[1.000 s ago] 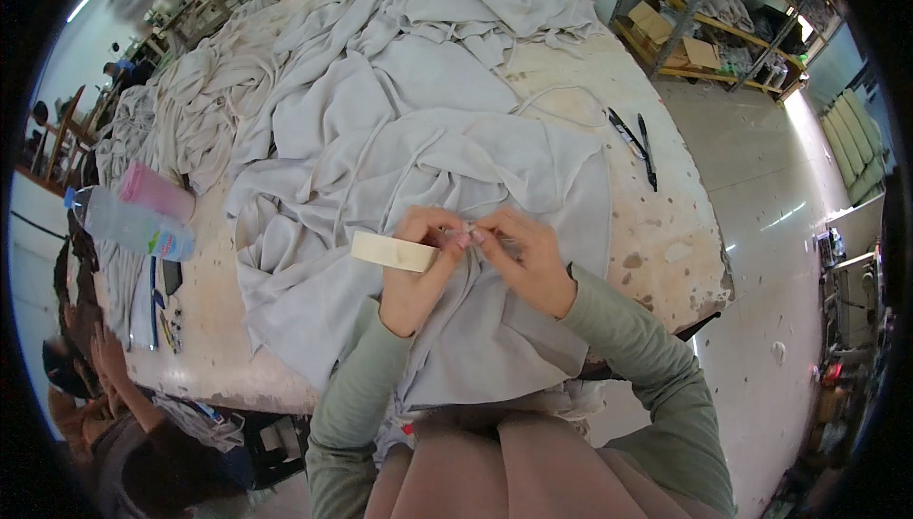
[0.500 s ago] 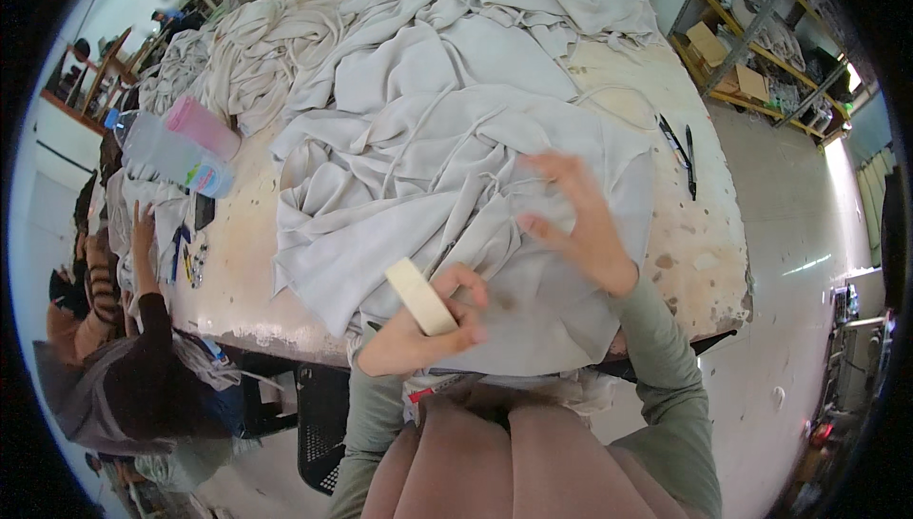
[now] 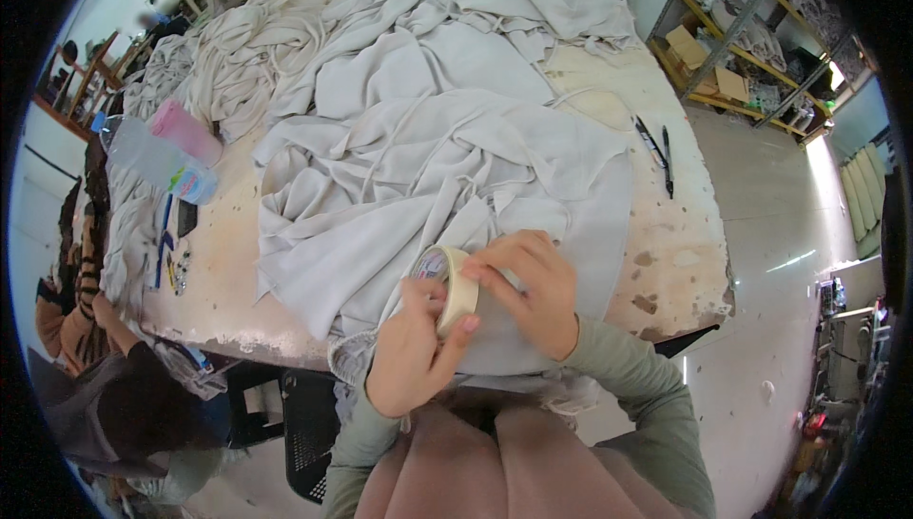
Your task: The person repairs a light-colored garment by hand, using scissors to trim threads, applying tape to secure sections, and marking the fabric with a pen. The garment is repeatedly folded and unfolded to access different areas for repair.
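Observation:
A roll of cream masking tape (image 3: 465, 304) stands on edge over the pale grey fabric (image 3: 347, 258), close to the table's near side. My left hand (image 3: 403, 357) is closed around it, with fingers in the ring's hole and the thumb against its outer face. From the other side my right hand (image 3: 534, 293) is bent over the roll, thumb and fingertips pressed together at its upper outer face. Whether a tape end is between those fingertips is too small to tell. Thin fabric cords lie across the cloth beyond my hands.
Heaped grey fabric (image 3: 257, 58) covers the far table. Two pens (image 3: 658, 150) lie at the right. A clear bottle (image 3: 157, 160), a pink cup (image 3: 187, 131) and small tools stand at the left. A co-worker (image 3: 124, 395) is at the left edge, near a black chair (image 3: 309, 433).
My right hand has come down and left from above the fabric onto the tape roll. The left hand has turned the roll more upright. The co-worker's arm has lowered.

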Tool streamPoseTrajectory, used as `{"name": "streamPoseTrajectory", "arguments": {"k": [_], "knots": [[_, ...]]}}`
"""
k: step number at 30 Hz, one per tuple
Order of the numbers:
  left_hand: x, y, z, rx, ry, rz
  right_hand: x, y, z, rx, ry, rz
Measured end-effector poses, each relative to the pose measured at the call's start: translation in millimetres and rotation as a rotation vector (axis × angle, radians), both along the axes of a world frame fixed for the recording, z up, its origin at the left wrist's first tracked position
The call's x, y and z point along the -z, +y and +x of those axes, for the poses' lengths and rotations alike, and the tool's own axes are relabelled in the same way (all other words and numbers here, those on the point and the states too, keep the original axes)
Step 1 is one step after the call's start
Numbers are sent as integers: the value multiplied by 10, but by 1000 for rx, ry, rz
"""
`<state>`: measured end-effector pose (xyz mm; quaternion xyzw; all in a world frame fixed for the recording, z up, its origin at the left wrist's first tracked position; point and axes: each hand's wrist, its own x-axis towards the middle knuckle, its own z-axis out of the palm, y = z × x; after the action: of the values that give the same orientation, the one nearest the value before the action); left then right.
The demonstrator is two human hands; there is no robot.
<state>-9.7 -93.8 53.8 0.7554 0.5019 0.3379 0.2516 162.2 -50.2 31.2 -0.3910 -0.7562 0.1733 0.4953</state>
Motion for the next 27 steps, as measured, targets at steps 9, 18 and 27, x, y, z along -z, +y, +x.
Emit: {"name": "streamPoseTrajectory", "arguments": {"k": [9,18,27], "knots": [[165,-109,-172,-15,95,163,156,-494,91,-377,63,57],[285,-470,192,244,-245,418,105,519,497,187,472,-411],[481,-353,-39,-272,-792,-108,660,856,453,-22,-181,-177]]}}
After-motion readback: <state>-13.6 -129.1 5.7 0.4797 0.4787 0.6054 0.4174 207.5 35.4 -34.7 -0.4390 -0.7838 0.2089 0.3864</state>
